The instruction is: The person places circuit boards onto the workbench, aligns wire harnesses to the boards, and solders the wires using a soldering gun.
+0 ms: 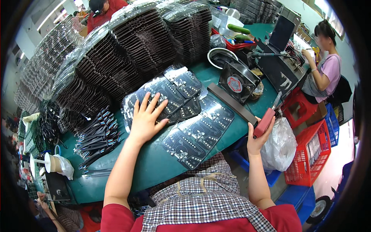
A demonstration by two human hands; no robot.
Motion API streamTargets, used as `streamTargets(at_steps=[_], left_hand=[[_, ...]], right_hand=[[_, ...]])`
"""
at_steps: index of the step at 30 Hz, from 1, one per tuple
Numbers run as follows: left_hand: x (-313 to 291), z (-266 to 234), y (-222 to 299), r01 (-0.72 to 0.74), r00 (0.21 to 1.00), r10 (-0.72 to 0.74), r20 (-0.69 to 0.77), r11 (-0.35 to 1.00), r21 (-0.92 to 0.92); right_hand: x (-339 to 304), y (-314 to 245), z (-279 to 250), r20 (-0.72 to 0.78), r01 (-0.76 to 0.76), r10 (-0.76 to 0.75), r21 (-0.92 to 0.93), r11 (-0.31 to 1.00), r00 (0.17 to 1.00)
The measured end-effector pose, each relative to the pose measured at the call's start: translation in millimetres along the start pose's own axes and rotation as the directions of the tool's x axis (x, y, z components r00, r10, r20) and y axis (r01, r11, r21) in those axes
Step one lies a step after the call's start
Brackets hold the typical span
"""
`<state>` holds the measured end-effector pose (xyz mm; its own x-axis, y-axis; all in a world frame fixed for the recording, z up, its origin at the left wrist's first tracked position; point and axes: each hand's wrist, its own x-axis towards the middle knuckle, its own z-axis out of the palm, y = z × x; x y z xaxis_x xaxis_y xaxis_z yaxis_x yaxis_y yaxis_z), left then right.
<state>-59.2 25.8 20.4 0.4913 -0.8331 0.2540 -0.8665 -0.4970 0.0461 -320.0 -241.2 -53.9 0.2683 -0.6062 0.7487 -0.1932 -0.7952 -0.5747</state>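
Observation:
My left hand (145, 118) lies with its fingers spread on a pile of black circuit board panels (185, 110). Beside that pile, nearer me, more black panels (189, 145) with white pads lie flat along the table's front edge. My right hand (259, 136) is wrapped round a red, block-shaped handle (265, 122) at the table's right edge. A narrow pale tip (277, 99) points up and away from the handle; its exact kind is unclear. Close to my right fingers, a long dark bar (232, 104) lies slanting on the table.
Tall stacks of board panels (141, 42) fill the back left. Bundled black cables (98, 135) lie at left, near a wire spool (53, 163). A black fan (237, 81) and metal bowl (222, 57) stand behind the bar. Red crates (311, 154) and a seated co-worker (326, 65) are at right.

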Motion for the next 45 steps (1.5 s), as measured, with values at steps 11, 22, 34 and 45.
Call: streamTargets(at_steps=[11,22,34,45], left_hand=[[-1.5,-2.3,20.8,-0.086,0.993,0.092,-0.075,0.992,0.087],[33.7,10.9,44.0,0.192,0.934,-0.168,-0.315,0.98,0.047],[-2.8,24.7,46.7,0.036,0.998,0.006,0.058,0.713,-0.7],[-23.1,5.4,109.5,-0.257,0.9,0.336,0.278,0.924,-0.285]], right_hand=[[-1.4,-2.1,2.2,0.031,-0.04,0.038,0.068,0.997,0.999],[0.8,-4.4,-1.1,0.014,-0.028,0.027,0.034,0.999,1.0],[2.1,-6.2,-1.0,0.008,-0.019,0.019,0.018,1.0,1.0],[3.6,-7.0,-3.5,-0.004,-0.051,0.051,0.036,0.998,0.999]])
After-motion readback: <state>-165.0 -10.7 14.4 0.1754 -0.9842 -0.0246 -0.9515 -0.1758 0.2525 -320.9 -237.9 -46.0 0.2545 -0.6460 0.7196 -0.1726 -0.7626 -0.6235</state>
